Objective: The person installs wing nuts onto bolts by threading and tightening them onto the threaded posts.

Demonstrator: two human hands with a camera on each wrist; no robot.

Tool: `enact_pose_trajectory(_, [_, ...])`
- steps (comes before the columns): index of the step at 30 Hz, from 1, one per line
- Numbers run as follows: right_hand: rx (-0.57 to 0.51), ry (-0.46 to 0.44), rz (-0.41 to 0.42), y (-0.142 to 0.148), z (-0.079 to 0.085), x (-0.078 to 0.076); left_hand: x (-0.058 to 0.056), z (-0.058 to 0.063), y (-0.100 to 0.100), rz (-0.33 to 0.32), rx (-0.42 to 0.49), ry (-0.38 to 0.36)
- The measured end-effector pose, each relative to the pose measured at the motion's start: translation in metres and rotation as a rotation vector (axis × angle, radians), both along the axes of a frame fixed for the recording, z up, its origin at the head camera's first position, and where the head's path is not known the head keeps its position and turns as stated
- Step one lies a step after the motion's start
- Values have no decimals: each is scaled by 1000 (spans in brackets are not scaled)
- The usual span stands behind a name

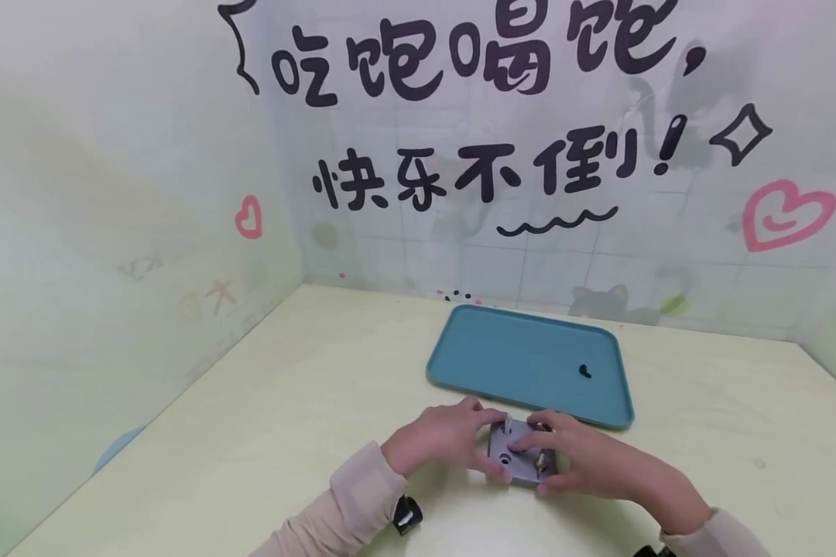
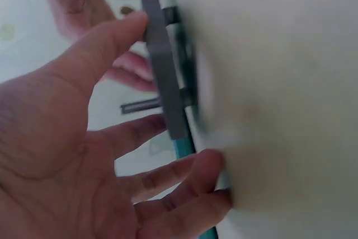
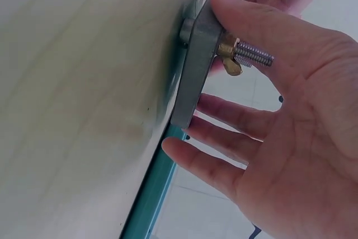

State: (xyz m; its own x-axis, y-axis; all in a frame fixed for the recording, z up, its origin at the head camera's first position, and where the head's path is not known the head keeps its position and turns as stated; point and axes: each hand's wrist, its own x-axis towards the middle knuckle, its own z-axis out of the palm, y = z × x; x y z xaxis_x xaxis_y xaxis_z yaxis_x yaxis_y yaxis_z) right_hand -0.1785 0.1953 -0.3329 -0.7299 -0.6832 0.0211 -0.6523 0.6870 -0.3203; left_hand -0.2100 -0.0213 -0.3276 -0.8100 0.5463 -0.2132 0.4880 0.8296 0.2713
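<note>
A grey metal plate (image 1: 522, 466) lies just in front of the tray, between both hands. My left hand (image 1: 446, 437) grips its left side, thumb on the near edge. On the opposite side, my right hand (image 1: 588, 460) holds it by thumb and fingers, with one finger across the top face. Bolts pass through the plate; a bare threaded bolt (image 2: 140, 106) sticks up in the left wrist view. In the right wrist view a brass wing nut (image 3: 230, 54) sits on another bolt (image 3: 256, 54), close to the plate. Bolt heads (image 3: 187, 31) show underneath. A round hole (image 1: 505, 459) is near the front-left corner.
Behind the plate is a blue tray (image 1: 515, 348) with a small black piece (image 1: 584, 371) on its right part. The pale table (image 1: 306, 387) meets walls at the back and sides. The back wall (image 1: 418, 255) carries printed characters and hearts.
</note>
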Motion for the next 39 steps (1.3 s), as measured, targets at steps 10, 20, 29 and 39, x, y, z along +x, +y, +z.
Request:
enact_pose_trajectory(10, [35,-79,-30,10,3,-4,-45,14,16,-93,304,-148])
enact_pose_trajectory(20, [66,-222,-126,25,6,-1,-82,3,74,-203,347,7])
enact_pose_trajectory(29, [48,-167,-94,29,2,2,-96,-7,116,-360,213,35])
enact_pose_trajectory(39, [52,-24,-55,35,-5,5,-103,-21,130,-320,133,-24])
